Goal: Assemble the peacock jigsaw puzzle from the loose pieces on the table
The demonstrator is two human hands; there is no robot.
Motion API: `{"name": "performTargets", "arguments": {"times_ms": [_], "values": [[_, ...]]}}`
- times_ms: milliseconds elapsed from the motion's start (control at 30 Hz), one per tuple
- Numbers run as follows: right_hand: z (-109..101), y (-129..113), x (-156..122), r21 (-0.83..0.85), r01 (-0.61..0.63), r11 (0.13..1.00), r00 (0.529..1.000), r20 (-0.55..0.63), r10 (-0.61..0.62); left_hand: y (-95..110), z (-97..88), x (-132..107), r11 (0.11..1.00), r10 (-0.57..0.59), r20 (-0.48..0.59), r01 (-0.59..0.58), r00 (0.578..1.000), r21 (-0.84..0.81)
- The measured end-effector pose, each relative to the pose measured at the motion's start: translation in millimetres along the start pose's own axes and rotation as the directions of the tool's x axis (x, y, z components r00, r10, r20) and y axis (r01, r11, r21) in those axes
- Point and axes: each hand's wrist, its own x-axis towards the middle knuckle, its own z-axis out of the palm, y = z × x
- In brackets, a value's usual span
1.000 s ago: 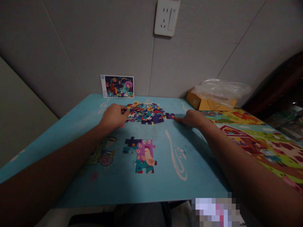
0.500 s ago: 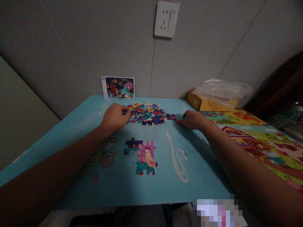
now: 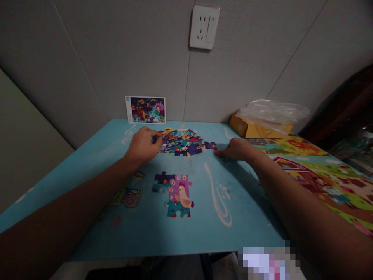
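Observation:
A heap of loose, many-coloured jigsaw pieces (image 3: 182,142) lies at the far middle of a blue play mat (image 3: 247,206). My left hand (image 3: 143,146) rests at the heap's left edge, fingers curled, fingertips on the outer pieces. My right hand (image 3: 237,149) lies on the mat to the heap's right, fingers bent, its fingertips close to a single dark purple piece (image 3: 210,145). Nearer to me sits a joined patch of pieces (image 3: 176,193) showing a pink bird on purple.
A picture card of the puzzle (image 3: 145,109) leans against the grey wall. A yellow box (image 3: 256,130) under a clear plastic bag (image 3: 274,111) stands at the back right. A wall socket (image 3: 204,27) is above. The mat's right part (image 3: 320,175) is brightly printed.
Both hands have stayed at the heap with only slight shifts. My right hand's fingertips have slid a little back from the purple piece. The view has tilted slightly.

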Motion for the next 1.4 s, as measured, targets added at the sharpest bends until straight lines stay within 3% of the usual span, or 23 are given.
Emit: {"name": "performTargets", "arguments": {"times_ms": [100, 200, 267, 333, 400, 467, 533, 633, 733, 933, 1100, 1267, 1333, 1400], "values": [[-2, -1, -3, 0.119, 0.008, 0.993, 0.999, -0.05, -0.002, 1, -1.0, -1, 1.0, 0.02, -0.007, -0.02, 1.0, -0.016], [-5, -6, -6, 0.404, 0.083, 0.911, 0.982, -0.191, -0.004, 3, -3.0, -2, 0.996, 0.055, -0.043, -0.058, 0.998, -0.066], [-3, -15, -10, 0.684, 0.231, 0.691, 0.956, -0.292, -0.031, 5, -3.9, -3, 0.981, 0.127, -0.062, -0.135, 0.99, -0.137], [3, -29, -17, 0.877, 0.367, 0.312, 0.93, -0.349, -0.112, 8, -3.6, -6, 0.94, 0.246, -0.033, -0.247, 0.969, -0.234], [12, -47, -25, 0.929, 0.369, -0.019, 0.897, -0.362, -0.252, 12, -1.9, -10, 0.88, 0.377, 0.028, -0.349, 0.926, -0.322], [23, -64, -34, 0.941, 0.283, -0.188, 0.852, -0.336, -0.401, 14, 0.8, -15, 0.829, 0.476, 0.043, -0.431, 0.878, -0.356], [31, -77, -40, 0.939, 0.22, -0.265, 0.808, -0.328, -0.49, 15, 3.2, -17, 0.8, 0.525, 0.0, -0.493, 0.851, -0.342], [37, -85, -45, 0.935, 0.182, -0.304, 0.799, -0.321, -0.509, 14, 3.8, -17, 0.787, 0.527, -0.103, -0.531, 0.843, -0.314], [38, -83, -45, 0.952, 0.149, -0.268, 0.819, -0.271, -0.505, 13, 2.0, -15, 0.79, 0.503, -0.133, -0.517, 0.854, -0.33], [37, -80, -42, 0.962, 0.151, -0.229, 0.834, -0.248, -0.494, 15, 1.7, -16, 0.798, 0.432, -0.08, -0.422, 0.899, -0.43], [38, -79, -38, 0.93, 0.304, -0.206, 0.843, -0.363, -0.396, 18, -0.1, -19, 0.794, 0.364, -0.035, -0.33, 0.931, -0.511], [39, -78, -36, 0.909, 0.4, -0.116, 0.813, -0.41, -0.414, 19, -0.2, -20, 0.783, 0.403, 0.061, -0.31, 0.913, -0.54], [38, -75, -31, 0.888, 0.452, -0.087, 0.812, -0.45, -0.372, 18, 0.7, -18, 0.796, 0.322, 0.058, -0.237, 0.945, -0.556], [35, -67, -24, 0.841, 0.54, 0.04, 0.821, -0.515, -0.246, 16, 0.6, -13, 0.818, 0.135, 0.007, -0.107, 0.991, -0.565]]}}
